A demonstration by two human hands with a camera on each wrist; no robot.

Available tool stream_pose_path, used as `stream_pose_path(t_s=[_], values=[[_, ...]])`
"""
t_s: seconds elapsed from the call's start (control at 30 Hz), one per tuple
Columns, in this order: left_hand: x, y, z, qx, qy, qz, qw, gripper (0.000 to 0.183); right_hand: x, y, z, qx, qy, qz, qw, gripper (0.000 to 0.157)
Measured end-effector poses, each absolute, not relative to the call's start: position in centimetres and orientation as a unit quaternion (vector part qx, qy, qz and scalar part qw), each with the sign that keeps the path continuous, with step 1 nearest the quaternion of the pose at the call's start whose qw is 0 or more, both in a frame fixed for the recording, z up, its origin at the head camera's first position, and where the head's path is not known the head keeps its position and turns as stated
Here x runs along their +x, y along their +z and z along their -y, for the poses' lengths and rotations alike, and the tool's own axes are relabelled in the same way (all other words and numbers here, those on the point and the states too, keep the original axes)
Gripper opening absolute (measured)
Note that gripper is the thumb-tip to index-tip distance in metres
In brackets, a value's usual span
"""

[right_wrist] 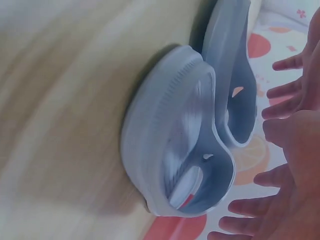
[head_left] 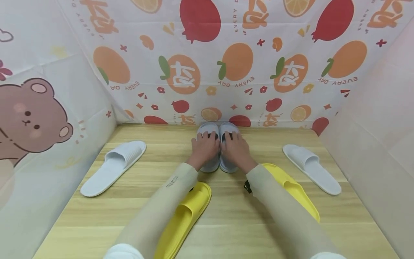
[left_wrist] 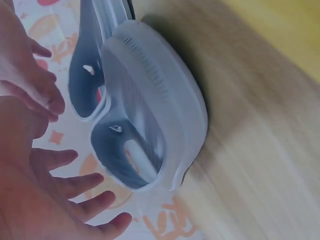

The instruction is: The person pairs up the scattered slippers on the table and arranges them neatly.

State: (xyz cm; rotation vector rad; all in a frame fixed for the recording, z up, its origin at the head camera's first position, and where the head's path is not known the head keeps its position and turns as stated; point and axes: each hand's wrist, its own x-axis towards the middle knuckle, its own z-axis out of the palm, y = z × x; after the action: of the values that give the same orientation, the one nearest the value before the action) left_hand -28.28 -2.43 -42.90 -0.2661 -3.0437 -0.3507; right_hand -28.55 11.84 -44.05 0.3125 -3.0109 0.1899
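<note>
Beige sleeves [head_left: 158, 205] are stretched toward 12 o'clock, where the grey slippers [head_left: 211, 167] are lined up, seemingly to sit as a pair. Left hand [head_left: 205, 147] and right hand [head_left: 236, 147] are held over them, fingers spread, nothing pinched; contact can't really be told. Nothing's seen inside the grey openings. Around them, yellow slippers [head_left: 181, 223] are left at 7 and 4, white slippers [head_left: 100, 178] at 9 and 3.

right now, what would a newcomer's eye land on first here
Probably the two bright yellow slippers in the foreground. Then the grey slippers, side by side by the fruit-print sheet, with the left hand and right hand over them. A cartoon bear shows at far left.
</note>
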Motion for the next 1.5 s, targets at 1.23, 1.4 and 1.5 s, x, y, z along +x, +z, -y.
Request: stream_pose_path(t_s=[1.23, 1.4, 1.5], values=[[-15.8, -43.1, 9.4, -0.175, -0.106, 0.977, -0.063, 0.065, -18.9, -46.0, -21.7, 0.140, 0.042, 0.987, 0.067, 0.063], [-14.6, -43.8, 10.2, -0.172, -0.112, 0.977, -0.063, 0.066, -18.0, -46.6, -23.7, 0.122, 0.041, 0.989, 0.076, 0.065], [-13.8, -43.9, 10.6, -0.170, -0.117, 0.977, -0.060, 0.067, -17.4, -46.8, -24.7, 0.113, 0.040, 0.990, 0.078, 0.067]])
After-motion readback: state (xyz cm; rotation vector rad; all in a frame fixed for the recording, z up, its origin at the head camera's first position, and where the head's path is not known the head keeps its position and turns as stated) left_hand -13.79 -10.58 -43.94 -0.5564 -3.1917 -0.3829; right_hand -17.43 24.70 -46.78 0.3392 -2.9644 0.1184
